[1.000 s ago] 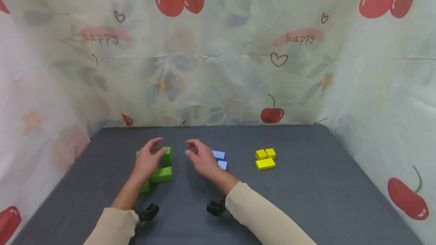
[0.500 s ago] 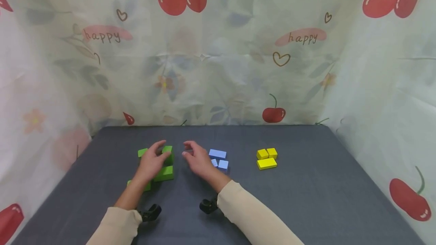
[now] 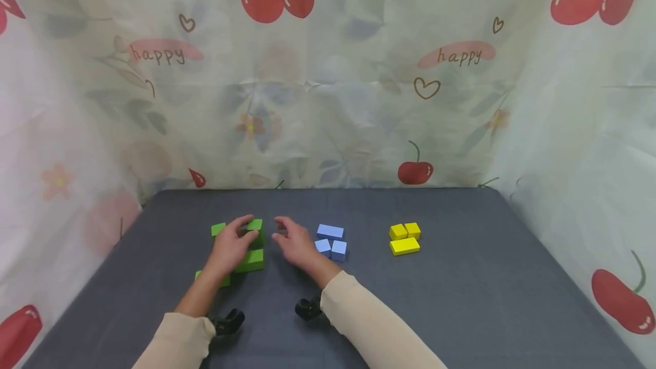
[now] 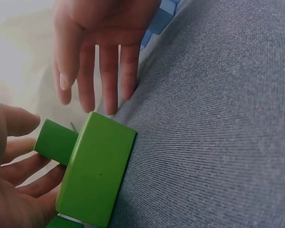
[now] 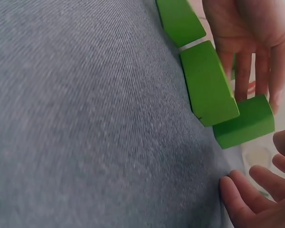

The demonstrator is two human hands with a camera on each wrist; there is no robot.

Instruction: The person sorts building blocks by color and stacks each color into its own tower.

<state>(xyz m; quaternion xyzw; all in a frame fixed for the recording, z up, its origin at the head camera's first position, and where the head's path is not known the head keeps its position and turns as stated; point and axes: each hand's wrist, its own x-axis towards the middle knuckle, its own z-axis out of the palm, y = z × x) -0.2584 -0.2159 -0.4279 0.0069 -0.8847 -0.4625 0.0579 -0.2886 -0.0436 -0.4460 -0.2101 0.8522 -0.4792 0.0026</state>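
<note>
Several green wooden blocks lie on the dark cloth at left; my left hand point(image 3: 229, 250) hovers among them, partly covering them. Its thumb and loosely bent fingers are around the back-right green block point(image 3: 258, 225), with a gap at the thumb in the left wrist view. In front of that block lies an oblong green block point(image 4: 97, 168). My right hand point(image 3: 296, 242) is to the right of the green blocks, fingers apart and bent toward them, holding nothing. In the right wrist view its fingertips point(image 5: 230, 187) are near the curved-topped green block point(image 5: 247, 121).
Right of my right hand are three blue blocks point(image 3: 330, 232), an oblong one behind two smaller ones. Farther right sit three yellow blocks point(image 3: 405, 246). A patterned curtain point(image 3: 328, 101) closes off the back and sides of the table point(image 3: 461, 278). Black wrist mounts point(image 3: 308, 308) hang under both sleeves.
My right hand has moved left toward the green blocks, uncovering the blue ones. The left hand has shifted slightly toward the front. The blocks keep their arrangement; the head view has swung slightly left.
</note>
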